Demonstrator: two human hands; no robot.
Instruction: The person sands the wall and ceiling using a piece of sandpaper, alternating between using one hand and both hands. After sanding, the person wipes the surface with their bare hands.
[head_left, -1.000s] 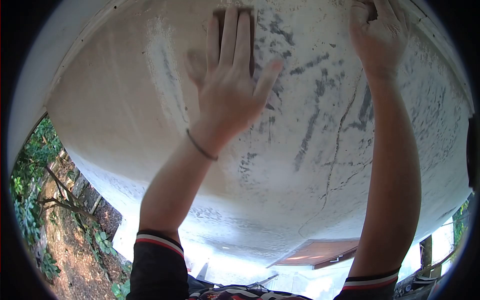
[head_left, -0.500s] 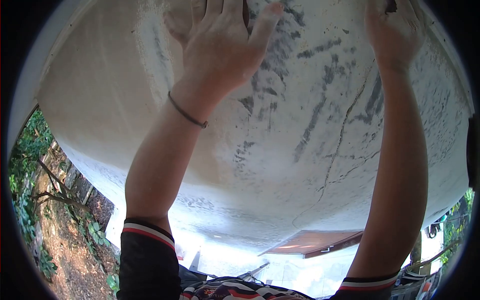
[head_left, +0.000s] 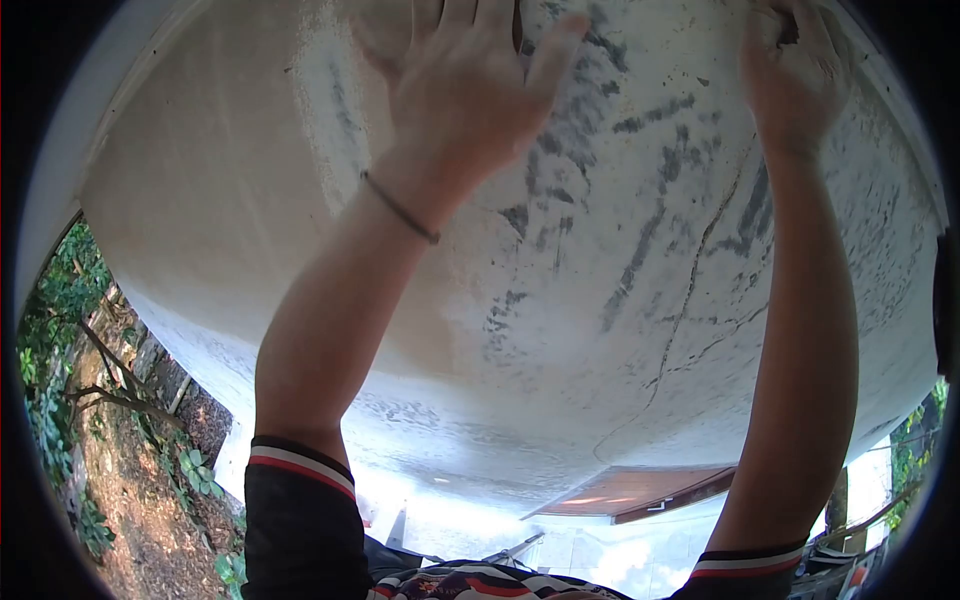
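My left hand is raised against a pale plastered surface, its fingertips cut off by the top edge. The thumb stands apart from the fingers, and a thin dark brown edge shows beside the index finger; what it belongs to is hidden. A thin dark band circles that wrist. At the upper right, my right hand is curled close to the same surface. A dark brown patch shows within its grip, too little to name. Dark grey smears and a long crack mark the plaster between my arms.
Green leaves and leaf-strewn ground lie past the left edge of the plaster. Low down is a brown panel with a dark frame. Assorted objects sit at the lower right, near more foliage.
The view has shifted slightly, so the plaster and both arms appear a little further right and lower. My left hand stays at nearly the same place on the plaster and is slightly blurred.
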